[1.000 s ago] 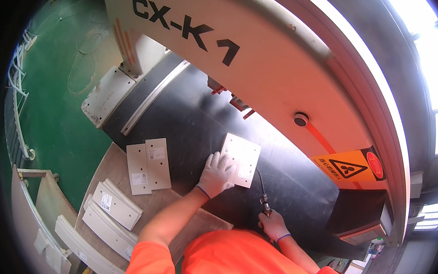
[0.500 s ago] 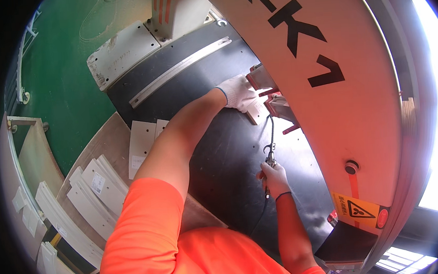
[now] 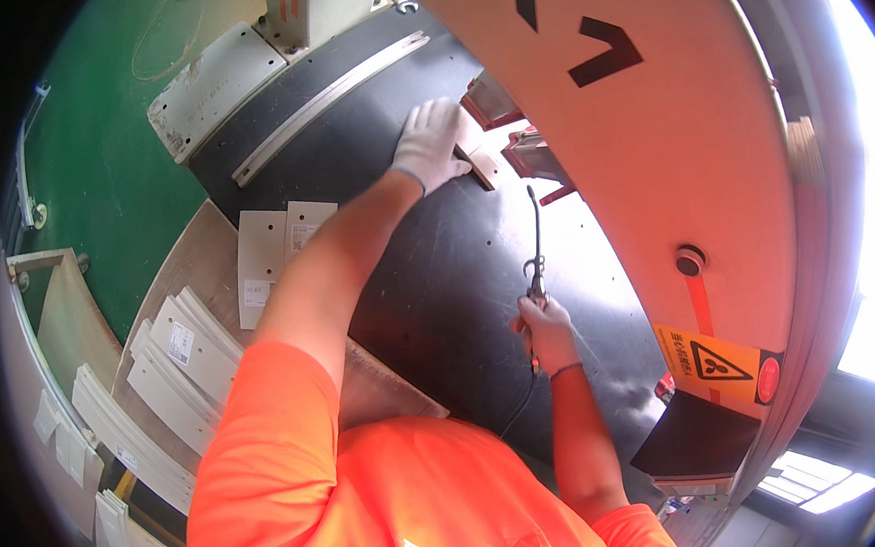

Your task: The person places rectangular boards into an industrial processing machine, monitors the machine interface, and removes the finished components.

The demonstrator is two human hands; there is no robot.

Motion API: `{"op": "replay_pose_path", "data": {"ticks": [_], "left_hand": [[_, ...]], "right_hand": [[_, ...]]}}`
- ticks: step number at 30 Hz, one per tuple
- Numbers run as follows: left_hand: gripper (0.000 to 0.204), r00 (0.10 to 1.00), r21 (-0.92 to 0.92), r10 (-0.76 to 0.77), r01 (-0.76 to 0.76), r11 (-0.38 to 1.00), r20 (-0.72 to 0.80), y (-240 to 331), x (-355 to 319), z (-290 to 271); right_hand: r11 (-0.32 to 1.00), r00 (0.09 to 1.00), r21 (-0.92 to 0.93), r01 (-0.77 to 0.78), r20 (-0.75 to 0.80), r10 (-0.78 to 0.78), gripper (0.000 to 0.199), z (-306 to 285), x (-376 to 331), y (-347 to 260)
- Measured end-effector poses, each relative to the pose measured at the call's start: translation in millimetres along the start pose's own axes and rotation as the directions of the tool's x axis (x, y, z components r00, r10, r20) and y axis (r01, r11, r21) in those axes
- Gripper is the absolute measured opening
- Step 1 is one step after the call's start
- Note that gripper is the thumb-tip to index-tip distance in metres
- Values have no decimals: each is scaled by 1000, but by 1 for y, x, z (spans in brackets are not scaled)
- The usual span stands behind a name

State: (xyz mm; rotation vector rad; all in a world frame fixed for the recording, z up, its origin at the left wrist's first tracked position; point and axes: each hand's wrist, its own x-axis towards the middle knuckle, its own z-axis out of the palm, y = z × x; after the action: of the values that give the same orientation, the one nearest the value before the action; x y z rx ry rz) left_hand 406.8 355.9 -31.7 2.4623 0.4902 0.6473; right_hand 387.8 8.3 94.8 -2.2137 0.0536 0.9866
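My left hand (image 3: 430, 144), in a white knit glove, lies with its fingers stretched out on the dark worktop (image 3: 428, 274). Its thumb side is at the edge of a pale panel piece (image 3: 483, 165), whose far end is partly hidden by the hand and the machine. Lower and to the right, my gloved right hand (image 3: 549, 335) is closed round the handle of an air blow gun (image 3: 536, 272). The gun's thin black nozzle points away from me, its tip near the panel piece and the machine's clamps (image 3: 531, 157). A hose trails from the gun toward my body.
An orange machine housing (image 3: 653, 190) with a black knob (image 3: 690, 259) overhangs the worktop's right side. A long metal rail (image 3: 332, 104) lies across the far left. White panels (image 3: 261, 259) are laid at my left, with more stacked panels (image 3: 187, 359) beyond my elbow.
My left hand has opened out its fingers and drawn back from the clamps. The panel piece shows more. My right hand keeps hold of the blow gun, its nozzle now straighter. The view has shifted.
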Motion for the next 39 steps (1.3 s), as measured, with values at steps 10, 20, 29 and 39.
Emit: {"op": "replay_pose_path", "data": {"ticks": [10,20,29,39], "left_hand": [[76,999,140,35,-31,990,-26,89,-136,56],[58,983,220,172,-181,959,56,86,-167,61],[53,997,244,72,-79,967,39,120,-220,53],[69,925,-139,-38,-16,990,-378,208,-130,-64]], "right_hand": [[968,845,-45,249,-478,-239,20,-10,-232,170],[881,353,309,359,-918,178,18,-64,-329,258],[960,438,29,280,-893,-100,17,-94,-333,296],[950,716,-160,266,-627,-306,15,-87,-317,301]]}}
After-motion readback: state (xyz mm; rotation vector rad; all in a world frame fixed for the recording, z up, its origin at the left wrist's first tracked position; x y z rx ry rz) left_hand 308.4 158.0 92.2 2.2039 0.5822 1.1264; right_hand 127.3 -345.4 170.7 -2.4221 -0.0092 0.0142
